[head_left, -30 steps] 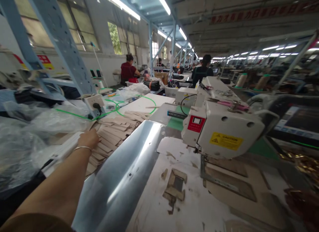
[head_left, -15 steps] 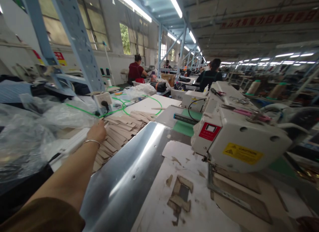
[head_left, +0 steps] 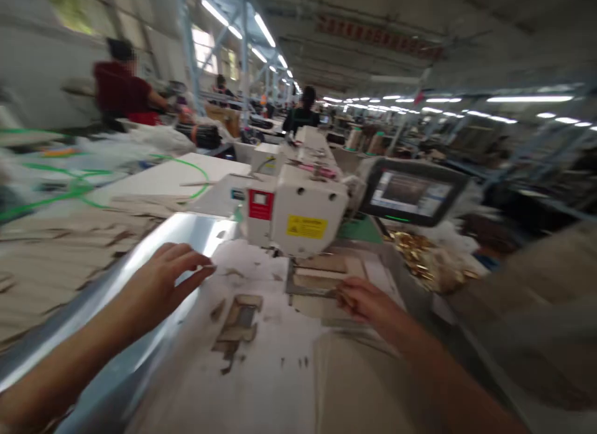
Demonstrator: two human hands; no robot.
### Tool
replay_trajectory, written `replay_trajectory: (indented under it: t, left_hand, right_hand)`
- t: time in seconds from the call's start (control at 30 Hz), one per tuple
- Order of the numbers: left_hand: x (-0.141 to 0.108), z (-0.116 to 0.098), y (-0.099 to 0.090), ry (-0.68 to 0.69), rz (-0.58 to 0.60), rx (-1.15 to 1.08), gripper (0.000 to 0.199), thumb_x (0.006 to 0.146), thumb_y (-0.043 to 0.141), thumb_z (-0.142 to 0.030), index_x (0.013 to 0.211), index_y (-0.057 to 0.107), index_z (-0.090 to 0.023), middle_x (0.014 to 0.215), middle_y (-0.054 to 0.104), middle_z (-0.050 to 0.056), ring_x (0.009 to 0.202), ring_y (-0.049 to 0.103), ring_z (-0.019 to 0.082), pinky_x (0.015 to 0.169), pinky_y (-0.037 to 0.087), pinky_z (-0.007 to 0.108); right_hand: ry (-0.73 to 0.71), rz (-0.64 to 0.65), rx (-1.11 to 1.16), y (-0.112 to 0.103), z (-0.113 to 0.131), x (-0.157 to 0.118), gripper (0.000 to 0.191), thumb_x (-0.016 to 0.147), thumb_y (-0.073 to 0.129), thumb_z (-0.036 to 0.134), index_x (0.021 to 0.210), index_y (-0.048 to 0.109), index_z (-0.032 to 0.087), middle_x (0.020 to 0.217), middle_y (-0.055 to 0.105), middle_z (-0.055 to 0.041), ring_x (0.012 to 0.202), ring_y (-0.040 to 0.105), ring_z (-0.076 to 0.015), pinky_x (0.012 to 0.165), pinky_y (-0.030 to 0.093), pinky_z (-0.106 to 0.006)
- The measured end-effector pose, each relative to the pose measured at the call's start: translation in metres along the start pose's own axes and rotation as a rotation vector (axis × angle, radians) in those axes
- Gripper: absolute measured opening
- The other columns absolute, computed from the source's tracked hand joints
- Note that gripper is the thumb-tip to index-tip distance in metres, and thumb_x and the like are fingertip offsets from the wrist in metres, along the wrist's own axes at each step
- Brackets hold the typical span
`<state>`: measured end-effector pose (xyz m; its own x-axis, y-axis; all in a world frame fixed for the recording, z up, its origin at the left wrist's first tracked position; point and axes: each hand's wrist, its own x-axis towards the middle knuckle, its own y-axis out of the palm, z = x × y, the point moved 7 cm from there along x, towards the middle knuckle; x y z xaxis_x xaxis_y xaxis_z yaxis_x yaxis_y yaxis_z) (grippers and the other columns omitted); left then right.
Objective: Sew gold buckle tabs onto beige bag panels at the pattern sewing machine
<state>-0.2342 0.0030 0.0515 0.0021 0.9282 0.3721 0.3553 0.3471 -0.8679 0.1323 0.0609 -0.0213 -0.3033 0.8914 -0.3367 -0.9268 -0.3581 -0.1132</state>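
My left hand point(head_left: 163, 281) hovers with its fingers apart above a polished metal sheet point(head_left: 186, 230), holding nothing. My right hand point(head_left: 364, 300) is blurred, with its fingers curled at a beige template piece point(head_left: 321, 275) under the front of a white sewing machine point(head_left: 298, 210). A metal clamp frame point(head_left: 291, 286) lies beside those fingers. Between my hands, beige scraps point(head_left: 236, 322) are stuck to a white work surface point(head_left: 261, 365). A stack of beige strips point(head_left: 56, 260) lies left of the metal sheet, out of focus.
A touchscreen panel point(head_left: 410, 193) stands right of the machine, above a heap of brass-coloured pieces point(head_left: 420, 263). Green cable point(head_left: 186, 166) loops over a white board at left. A person in red point(head_left: 124, 89) and one in black point(head_left: 303, 117) work farther back.
My left hand has left the strip stack and moved right over the metal sheet. My right hand has come into view. The view has swung right, bringing the machine to the middle.
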Motion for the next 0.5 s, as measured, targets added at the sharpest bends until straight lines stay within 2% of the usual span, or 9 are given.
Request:
replay_trajectory:
  t: [0.07,0.13,0.17,0.27,0.37,0.43,0.5]
  left_hand:
    - [0.004,-0.039,0.024,0.094,0.056,-0.133,0.041,0.085,0.039,-0.06,0.094,0.062,-0.027,0.101,0.07,0.005,0.096,0.063,0.023,0.09,0.05,0.037]
    - [0.005,-0.075,0.059,0.082,0.243,-0.231,0.039,0.089,0.031,-0.057,0.102,0.056,-0.03,0.092,0.072,0.003,0.083,0.067,0.021,0.075,0.053,0.033]
    - [0.005,-0.093,0.075,0.073,0.32,-0.234,0.038,0.091,0.029,-0.055,0.104,0.054,-0.031,0.086,0.072,0.002,0.077,0.068,0.02,0.071,0.053,0.031]
    - [0.002,-0.144,0.114,0.089,0.467,-0.083,0.031,0.094,0.03,-0.043,0.109,0.052,-0.028,0.087,0.072,0.004,0.08,0.071,0.024,0.07,0.053,0.033]
    - [0.004,-0.176,0.143,0.113,0.517,0.007,0.029,0.092,0.028,-0.017,0.102,0.055,-0.018,0.086,0.071,0.011,0.078,0.072,0.026,0.065,0.053,0.035]
    - [0.009,-0.187,0.157,0.133,0.503,-0.015,0.034,0.085,0.027,-0.003,0.101,0.056,-0.013,0.093,0.07,0.016,0.084,0.072,0.025,0.072,0.053,0.035]
    - [0.016,-0.194,0.167,0.141,0.482,-0.064,0.037,0.082,0.029,0.002,0.103,0.057,-0.01,0.099,0.07,0.018,0.091,0.07,0.023,0.081,0.053,0.035]
  right_hand:
    - [-0.027,0.058,0.052,0.006,0.003,0.004,0.027,0.075,0.065,0.041,0.089,0.062,0.019,0.074,0.065,-0.0019,0.058,0.051,-0.0105,0.048,0.031,-0.019]
    - [-0.072,0.084,0.053,0.009,0.004,0.011,0.027,0.078,0.063,0.042,0.092,0.062,0.019,0.076,0.066,-0.0016,0.06,0.052,-0.0102,0.051,0.035,-0.019]
    - [-0.083,0.093,0.04,0.01,0.004,0.013,0.028,0.08,0.062,0.043,0.093,0.061,0.019,0.077,0.066,-0.0015,0.061,0.052,-0.0104,0.053,0.036,-0.019]
    - [-0.094,0.093,-0.047,0.011,0.0,0.014,0.024,0.085,0.059,0.041,0.095,0.06,0.019,0.077,0.065,-0.0007,0.064,0.053,-0.0106,0.055,0.037,-0.019]
    - [-0.182,0.065,-0.221,0.011,0.002,0.012,0.012,0.092,0.048,0.026,0.095,0.057,0.019,0.076,0.063,0.0002,0.063,0.053,-0.011,0.057,0.04,-0.02]
    - [-0.31,0.004,-0.415,0.011,0.009,0.009,0.016,0.092,0.042,0.017,0.099,0.056,0.019,0.078,0.063,-0.0015,0.068,0.056,-0.0135,0.062,0.045,-0.024]
    - [-0.445,-0.057,-0.663,0.017,0.017,0.002,0.026,0.09,0.041,0.011,0.111,0.055,0.017,0.089,0.066,-0.0068,0.081,0.061,-0.0181,0.075,0.049,-0.03]
